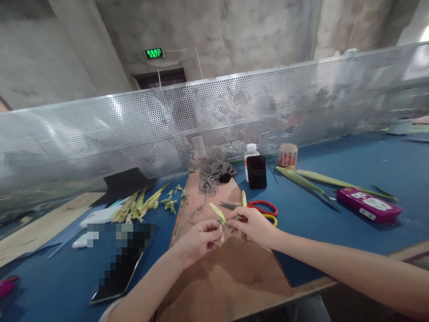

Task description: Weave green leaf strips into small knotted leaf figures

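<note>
Above the brown board, my left hand [197, 239] pinches a small pale yellow-green leaf piece [217, 213], folded or knotted at its base. The thumb and fingertips of my right hand [256, 226] close on the same piece from the right. One pointed end of the leaf sticks up and to the left between the hands. Just beyond my right hand lie red-handled scissors [268, 203] and a yellow handle [272, 219], partly hidden by it. A short pale strip [244, 198] stands out beside the scissor blades.
Grey yarn [212, 174] is heaped behind the hands. A phone [257, 172] leans on a white bottle [251, 150], near a jar [288, 155]. Long leaves [304, 182] and a magenta pack [367, 205] lie right; cut leaf pieces [137, 206] and a dark tablet-like slab [125, 264] left.
</note>
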Available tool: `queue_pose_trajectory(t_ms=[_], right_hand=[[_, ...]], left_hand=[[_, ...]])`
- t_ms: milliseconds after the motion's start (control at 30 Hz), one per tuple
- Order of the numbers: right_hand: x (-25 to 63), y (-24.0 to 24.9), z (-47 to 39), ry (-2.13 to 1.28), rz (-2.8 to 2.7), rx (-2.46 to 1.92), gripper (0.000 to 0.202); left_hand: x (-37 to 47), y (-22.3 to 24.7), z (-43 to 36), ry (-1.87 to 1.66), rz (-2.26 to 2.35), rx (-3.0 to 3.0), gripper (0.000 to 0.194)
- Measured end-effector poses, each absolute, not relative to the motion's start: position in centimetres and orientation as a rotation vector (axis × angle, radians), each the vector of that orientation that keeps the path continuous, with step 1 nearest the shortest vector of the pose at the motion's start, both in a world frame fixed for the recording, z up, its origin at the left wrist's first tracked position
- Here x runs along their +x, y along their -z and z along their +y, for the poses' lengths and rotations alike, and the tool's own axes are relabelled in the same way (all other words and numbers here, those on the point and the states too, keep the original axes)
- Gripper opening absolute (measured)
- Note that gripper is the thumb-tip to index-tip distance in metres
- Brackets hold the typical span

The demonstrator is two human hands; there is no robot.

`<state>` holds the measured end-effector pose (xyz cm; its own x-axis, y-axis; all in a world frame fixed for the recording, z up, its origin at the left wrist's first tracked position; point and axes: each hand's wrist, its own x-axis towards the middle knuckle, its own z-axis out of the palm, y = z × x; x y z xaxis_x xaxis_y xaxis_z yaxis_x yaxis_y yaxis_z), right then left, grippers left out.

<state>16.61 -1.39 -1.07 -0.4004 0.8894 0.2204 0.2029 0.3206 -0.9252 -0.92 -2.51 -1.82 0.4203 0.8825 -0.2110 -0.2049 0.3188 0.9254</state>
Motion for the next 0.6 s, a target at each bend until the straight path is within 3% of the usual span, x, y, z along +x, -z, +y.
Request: queue_pose_trajectory(t_ms=[167,600], right_hand=[[16.50,1.46,-1.17,-1.251,-1.747,-1.001,0.017],[16.87,1.37,-0.99,-1.051,-1.906,-0.988,0.023]], left_hand=[[-1.03,1.88,-2.41,-0.830,0.828,1.036,0.021],[-0.88,1.22,-2.60,-0.759,0.897,1.167,0.017]])
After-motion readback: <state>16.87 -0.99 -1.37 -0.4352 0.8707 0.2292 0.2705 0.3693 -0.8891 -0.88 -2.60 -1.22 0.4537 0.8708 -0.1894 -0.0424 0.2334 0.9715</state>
